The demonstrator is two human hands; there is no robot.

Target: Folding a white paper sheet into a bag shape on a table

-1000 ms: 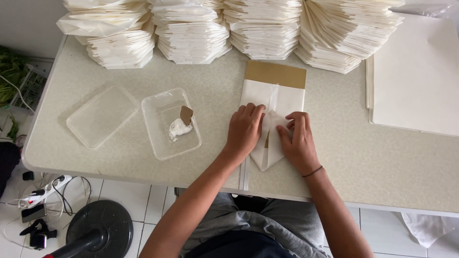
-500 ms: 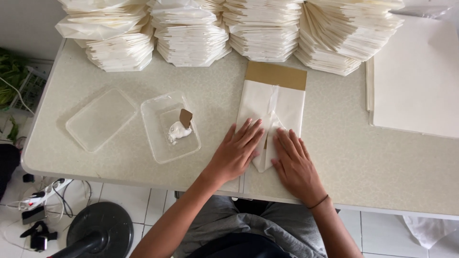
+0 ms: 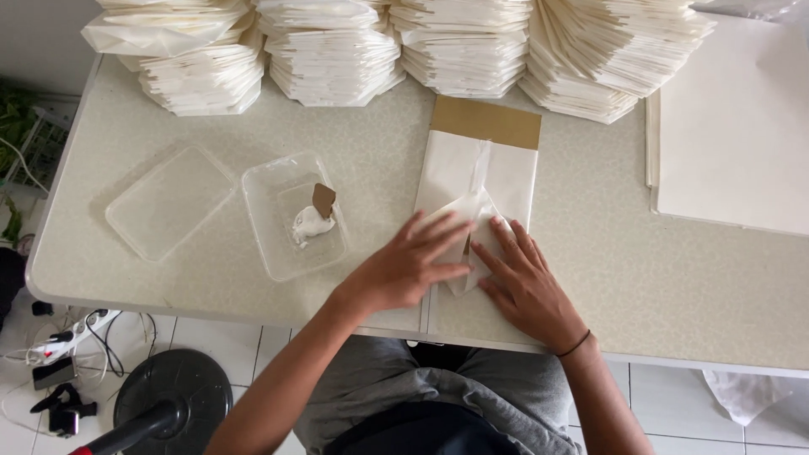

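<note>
Paper bag (image 3: 480,181), white with a brown kraft band across its far end, is lying flat on the pale speckled bench (image 3: 371,152), just right of the middle and reaching toward the near edge. Both hands are pressing on its near end, where the paper is folding into a pointed flap. The left hand (image 3: 413,265) is lying with fingers spread and flat, its grip fully open and closing on nothing, fingertips resting on the folded paper. The right hand (image 3: 527,282) is lying just beside it, likewise open and flat, palm down on the bag's near right corner; a thin dark band (image 3: 577,344) is circling its wrist.

Left of the bag, a clear plastic tub (image 3: 295,215) is sitting on the bench, holding a blob of white paste (image 3: 310,225) with a small brown card scrap (image 3: 324,200) standing in it. Farther left, the tub's clear lid (image 3: 168,202) is lying flat, apart from the tub. Along the far edge, stacks of folded white bags (image 3: 329,50) are standing in a row, side by side. At the far right, a pile of flat white sheets (image 3: 733,152) is resting on the bench. Below the near edge, a black fan base (image 3: 173,404) and a tangle of cables (image 3: 63,345) are lying on the tiled floor at left.
</note>
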